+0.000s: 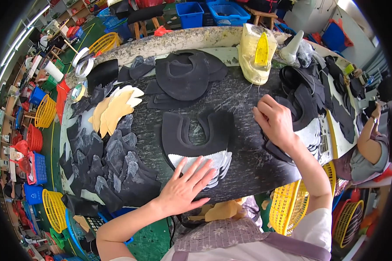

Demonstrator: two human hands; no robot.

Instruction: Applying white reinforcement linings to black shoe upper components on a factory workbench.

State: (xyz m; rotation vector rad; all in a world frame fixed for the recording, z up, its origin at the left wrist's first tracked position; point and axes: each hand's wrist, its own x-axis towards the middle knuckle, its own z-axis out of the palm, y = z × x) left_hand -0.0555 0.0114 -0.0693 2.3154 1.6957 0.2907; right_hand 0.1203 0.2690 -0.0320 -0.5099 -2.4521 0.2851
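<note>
My left hand (184, 188) lies flat with its fingers spread on the pale front strip of a stack of black U-shaped shoe-upper pieces (220, 132). The stack rests in the middle of the dark work board, its open end facing away from me. To the right, my right hand (275, 121) is raised with thumb and fingers curled together; whatever is between the fingertips is too small to make out. Thin pale strands run close to those fingertips from a cream-coated container (249, 65) with a yellow piece on it. Beside that hand lies another pile of black-and-white pieces (307, 126).
Black curved pieces (178, 80) lie at the back of the board. At left are tan cut pieces (113, 111) and many small dark pieces (117, 158). A yellow basket (287, 204) stands below the near right edge. Another person's arm (369, 130) shows at far right.
</note>
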